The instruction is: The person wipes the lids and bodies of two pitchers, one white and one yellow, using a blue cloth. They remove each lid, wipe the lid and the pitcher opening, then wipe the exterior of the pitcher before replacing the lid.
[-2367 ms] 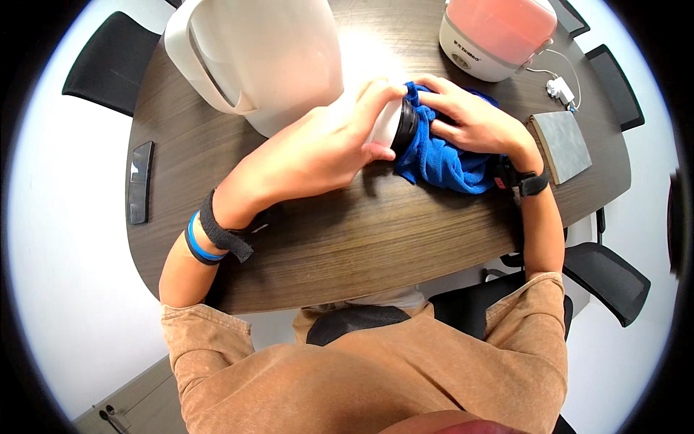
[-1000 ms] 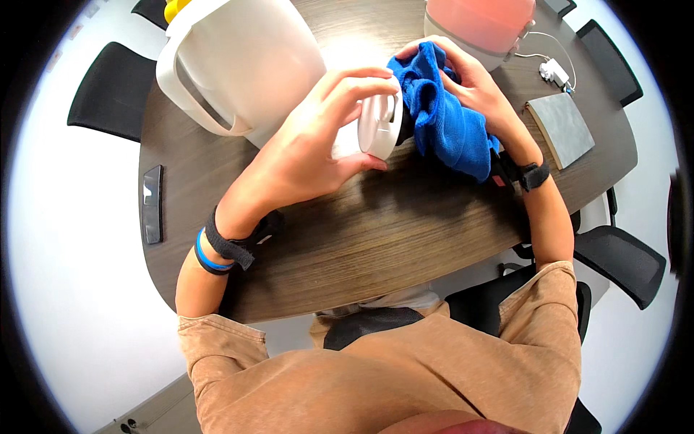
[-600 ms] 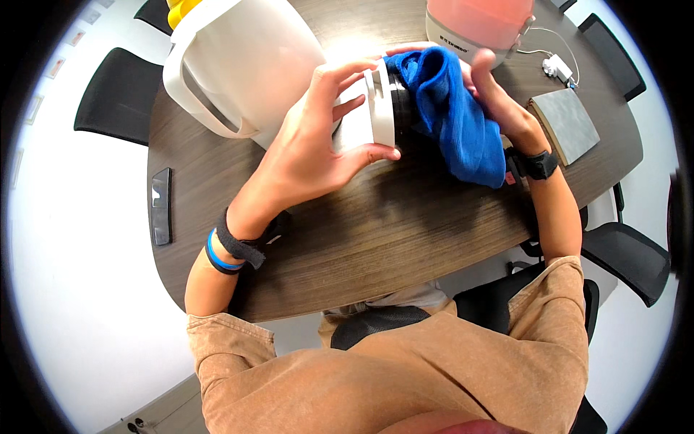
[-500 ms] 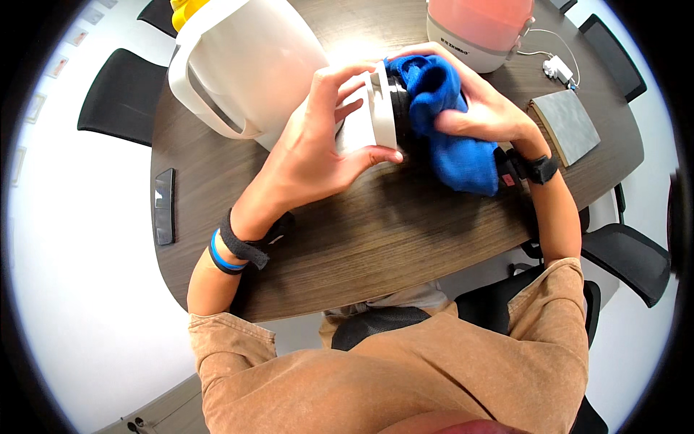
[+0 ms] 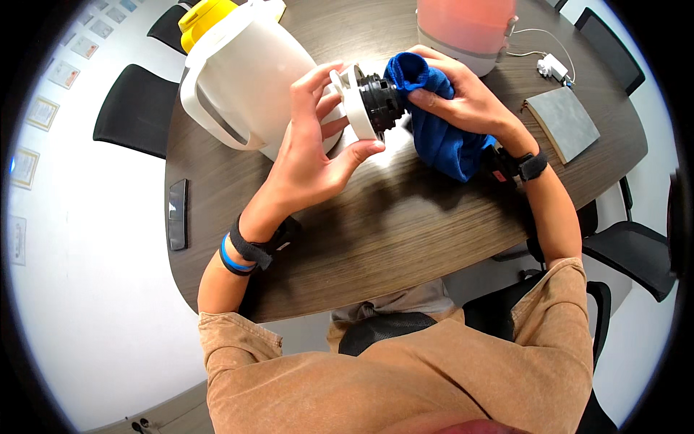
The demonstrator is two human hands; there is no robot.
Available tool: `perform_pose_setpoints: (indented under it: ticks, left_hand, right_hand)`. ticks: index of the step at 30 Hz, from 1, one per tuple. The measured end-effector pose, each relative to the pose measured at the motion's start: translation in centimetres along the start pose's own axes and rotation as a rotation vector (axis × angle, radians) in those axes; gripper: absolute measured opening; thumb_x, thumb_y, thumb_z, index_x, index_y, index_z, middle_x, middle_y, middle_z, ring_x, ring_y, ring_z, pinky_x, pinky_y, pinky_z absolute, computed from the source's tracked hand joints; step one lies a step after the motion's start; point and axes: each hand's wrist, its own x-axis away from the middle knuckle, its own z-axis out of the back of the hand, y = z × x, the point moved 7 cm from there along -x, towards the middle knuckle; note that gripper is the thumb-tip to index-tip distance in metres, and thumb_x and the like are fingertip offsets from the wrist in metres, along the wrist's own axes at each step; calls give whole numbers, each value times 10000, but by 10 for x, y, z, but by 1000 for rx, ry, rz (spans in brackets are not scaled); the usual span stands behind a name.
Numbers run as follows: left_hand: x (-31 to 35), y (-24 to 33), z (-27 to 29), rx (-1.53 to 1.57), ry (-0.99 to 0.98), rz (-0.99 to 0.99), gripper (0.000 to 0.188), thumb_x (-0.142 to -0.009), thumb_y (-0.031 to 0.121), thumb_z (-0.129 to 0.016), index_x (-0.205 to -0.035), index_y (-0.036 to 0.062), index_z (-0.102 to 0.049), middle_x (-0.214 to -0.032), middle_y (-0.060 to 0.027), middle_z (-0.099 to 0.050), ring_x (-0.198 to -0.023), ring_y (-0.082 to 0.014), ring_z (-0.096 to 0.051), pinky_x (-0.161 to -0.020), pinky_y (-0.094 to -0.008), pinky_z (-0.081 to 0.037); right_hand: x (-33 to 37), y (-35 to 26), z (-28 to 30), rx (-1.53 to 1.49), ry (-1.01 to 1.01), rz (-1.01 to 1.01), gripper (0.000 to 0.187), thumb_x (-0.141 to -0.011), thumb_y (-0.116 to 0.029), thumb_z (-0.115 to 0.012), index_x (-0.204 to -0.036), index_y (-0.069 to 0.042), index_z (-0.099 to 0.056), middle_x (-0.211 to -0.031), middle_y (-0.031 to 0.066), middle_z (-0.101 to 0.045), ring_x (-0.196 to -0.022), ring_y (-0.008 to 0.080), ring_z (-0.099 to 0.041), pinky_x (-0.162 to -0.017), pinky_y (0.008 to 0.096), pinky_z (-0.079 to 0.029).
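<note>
My left hand (image 5: pixel 307 159) grips the white rim of a stopper (image 5: pixel 361 108), thumb below and fingers above. The stopper's black threaded plug (image 5: pixel 382 101) points toward my right hand. A blue cloth (image 5: pixel 444 148) is bunched in my right hand (image 5: pixel 473 101), thumb pressed onto it, close beside the plug. Part of the cloth hangs below that hand. Just left of the stopper stands a large white jug (image 5: pixel 264 69) with a side handle and a yellow part at its far end.
At the back right stands a pink and white appliance (image 5: pixel 466 32), a white plug adapter (image 5: pixel 553 67) with its cable nearby. A grey notebook (image 5: pixel 562 123) lies at the right. A dark phone (image 5: pixel 178 215) rests near the left edge of the table (image 5: pixel 361 239). Black chairs (image 5: pixel 134 108) surround it.
The cloth has come away from the black plug, which now shows plainly. My left hand has tilted the stopper, and the view has shifted slightly.
</note>
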Motion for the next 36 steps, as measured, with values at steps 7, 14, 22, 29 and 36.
perform_pose_setpoints:
  ticks: [7, 14, 22, 29, 36]
  left_hand:
    - [1, -2, -6, 78, 52, 11, 967, -930, 12, -862, -1625, 12, -191, -1647, -285, -357, -1471, -384, -550, -1099, -484, -629]
    - [0, -3, -5, 44, 58, 12, 961, -934, -3, -850, -1633, 18, -191, -1636, -273, -385, -1479, -368, -551, -1090, -470, -633]
    - [4, -13, -4, 14, 90, 60, 938, -940, -5, -843, -1636, 38, -214, -1598, -261, -450, -1453, -353, -580, -1095, -463, -622]
    - [7, -1, -5, -38, 14, -5, 974, -904, -44, -854, -1656, 49, -242, -1666, -188, -408, -1515, -377, -523, -1175, -490, -556]
    - [1, -3, -11, -86, -114, 12, 938, -902, -63, -845, -1669, 61, -319, -1672, -182, -425, -1563, -414, -456, -1240, -520, -485]
  right_hand:
    - [2, -17, -4, 117, -84, 137, 219, -1031, -117, -750, -1190, 26, -704, -1256, 134, -722, -1094, 241, -671, -988, 386, -540]
    - [3, -8, 0, 260, 101, 259, 435, -893, 33, -803, -1300, -64, -681, -1177, 117, -736, -1106, 280, -720, -1008, 390, -564]
    - [2, -10, -8, 268, 10, 232, 407, -939, -83, -844, -1315, -49, -691, -1177, 116, -734, -1103, 258, -712, -988, 375, -561]
    - [3, 2, -9, 20, -152, 120, 284, -974, -133, -830, -1205, -20, -710, -1086, 76, -723, -1002, 188, -665, -937, 360, -546]
    - [6, -9, 12, -132, 1, 273, 278, -1035, -193, -785, -1288, -85, -746, -1096, 45, -759, -1013, 155, -714, -948, 330, -594]
